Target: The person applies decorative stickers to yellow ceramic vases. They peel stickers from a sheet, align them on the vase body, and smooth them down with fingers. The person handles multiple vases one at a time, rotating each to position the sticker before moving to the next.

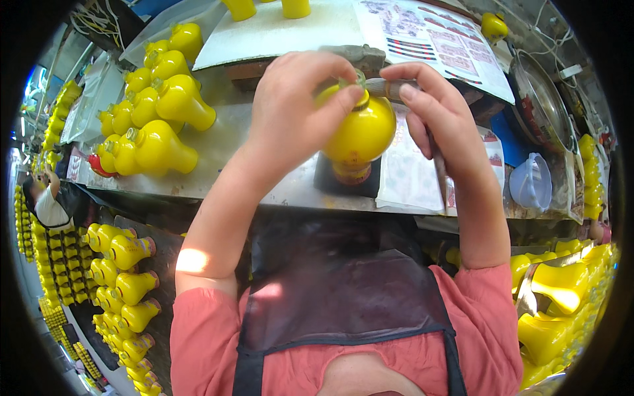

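Note:
A glossy yellow round-bodied bottle (362, 129) stands upright on a dark square pad (328, 177) in front of me. My left hand (300, 99) is closed on its narrow neck, thumb and fingers around the top. In my right hand (439, 109) is a flat brush (389, 88), its pale bristles against or very near the neck's right side. A thin dark stick (438, 165) sticks out below the right palm; whether it belongs to the brush I cannot tell.
Several yellow bottles (186, 102) lie at the left of the worktable, near a red item (99, 164). Printed sheets (422, 39) lie behind. At the right are a white bucket (530, 181) and a round metal pan (541, 99). More bottles (137, 287) flank me; another person (51, 206) is far left.

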### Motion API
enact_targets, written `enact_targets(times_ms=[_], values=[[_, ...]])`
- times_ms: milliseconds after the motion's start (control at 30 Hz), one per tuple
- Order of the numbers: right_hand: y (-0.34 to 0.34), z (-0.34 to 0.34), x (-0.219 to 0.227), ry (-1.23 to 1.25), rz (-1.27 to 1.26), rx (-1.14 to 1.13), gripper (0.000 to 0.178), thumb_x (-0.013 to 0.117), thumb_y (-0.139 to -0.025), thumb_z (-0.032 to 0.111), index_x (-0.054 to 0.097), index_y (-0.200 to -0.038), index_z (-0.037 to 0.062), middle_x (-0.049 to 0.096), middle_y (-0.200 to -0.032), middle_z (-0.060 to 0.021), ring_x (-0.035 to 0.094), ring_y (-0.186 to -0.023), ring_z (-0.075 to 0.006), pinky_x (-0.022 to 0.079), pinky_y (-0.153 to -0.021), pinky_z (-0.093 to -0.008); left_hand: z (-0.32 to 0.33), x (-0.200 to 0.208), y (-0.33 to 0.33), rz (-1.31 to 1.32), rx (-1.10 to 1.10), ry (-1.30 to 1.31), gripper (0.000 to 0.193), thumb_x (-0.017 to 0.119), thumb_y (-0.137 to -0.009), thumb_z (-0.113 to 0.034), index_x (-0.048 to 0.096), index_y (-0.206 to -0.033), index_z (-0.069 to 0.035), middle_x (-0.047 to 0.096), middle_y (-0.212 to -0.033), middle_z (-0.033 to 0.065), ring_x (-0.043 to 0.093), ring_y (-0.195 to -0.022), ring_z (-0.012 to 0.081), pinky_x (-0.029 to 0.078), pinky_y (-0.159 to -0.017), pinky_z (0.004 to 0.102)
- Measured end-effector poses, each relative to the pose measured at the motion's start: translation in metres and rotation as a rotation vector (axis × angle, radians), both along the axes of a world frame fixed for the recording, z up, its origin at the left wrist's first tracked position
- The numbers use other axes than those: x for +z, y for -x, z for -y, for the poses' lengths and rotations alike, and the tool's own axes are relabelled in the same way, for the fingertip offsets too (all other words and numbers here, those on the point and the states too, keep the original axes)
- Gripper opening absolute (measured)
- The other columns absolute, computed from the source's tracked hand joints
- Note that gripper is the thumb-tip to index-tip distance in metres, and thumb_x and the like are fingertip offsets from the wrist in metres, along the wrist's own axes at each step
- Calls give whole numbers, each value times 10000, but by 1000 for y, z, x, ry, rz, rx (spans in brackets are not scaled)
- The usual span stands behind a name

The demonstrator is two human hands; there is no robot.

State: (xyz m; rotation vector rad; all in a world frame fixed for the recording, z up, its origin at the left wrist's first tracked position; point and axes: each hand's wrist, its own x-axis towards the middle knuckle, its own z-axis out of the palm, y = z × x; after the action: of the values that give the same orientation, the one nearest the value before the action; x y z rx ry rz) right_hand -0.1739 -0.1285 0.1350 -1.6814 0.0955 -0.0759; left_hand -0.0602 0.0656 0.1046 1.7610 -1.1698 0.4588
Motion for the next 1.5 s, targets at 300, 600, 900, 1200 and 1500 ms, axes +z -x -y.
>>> enact_targets(times_ms=[300, 600, 900, 1200, 1500], values=[[23, -27, -24, 524, 364, -21, 241, 614, -979, 168, 657, -1186, 53, 698, -851, -97, 648, -639, -125, 512, -623, -294, 14, 7, -6, 32, 85, -95, 273, 630, -945, -325, 754, -891, -88, 701, -809, 97, 651, -834, 332, 456, -844, 467], [-3, 9, -9, 24, 33, -46, 296, 534, -1052, 244, 655, -1231, 40, 479, -613, 72, 398, -473, -19, 300, -463, -188, 14, 9, 7, 297, 188, -183, 226, 756, -830, -316, 730, -753, -105, 684, -876, 59, 644, -899, 276, 448, -897, 460], [-39, 16, 15, -60, -95, 485, 653, 534, -1015, 624, 476, -1241, 15, 451, -610, 49, 343, -375, -36, 196, -376, -201, -8, 19, 42, 280, 192, -83, 189, 765, -710, -269, 688, -654, -106, 611, -938, 88, 580, -1039, 296, 393, -1018, 484], [-71, 18, 9, -176, -6, 708, 430, 643, -1026, 402, 604, -1120, -16, 611, -821, -25, 383, -387, -21, 258, -385, -189, -116, 2, 81, -133, 431, -19, 135, 786, -843, -148, 698, -803, -54, 647, -1003, 89, 619, -1002, 265, 465, -918, 390], [-115, -21, -20, -160, -52, 660, 417, 428, -1122, 439, 582, -1064, 56, 561, -591, -44, 338, -342, -44, 227, -340, -211, -304, -5, 217, -435, 1321, -21, 150, 711, -904, -85, 648, -810, 14, 606, -912, 62, 594, -868, 178, 462, -782, 293]])
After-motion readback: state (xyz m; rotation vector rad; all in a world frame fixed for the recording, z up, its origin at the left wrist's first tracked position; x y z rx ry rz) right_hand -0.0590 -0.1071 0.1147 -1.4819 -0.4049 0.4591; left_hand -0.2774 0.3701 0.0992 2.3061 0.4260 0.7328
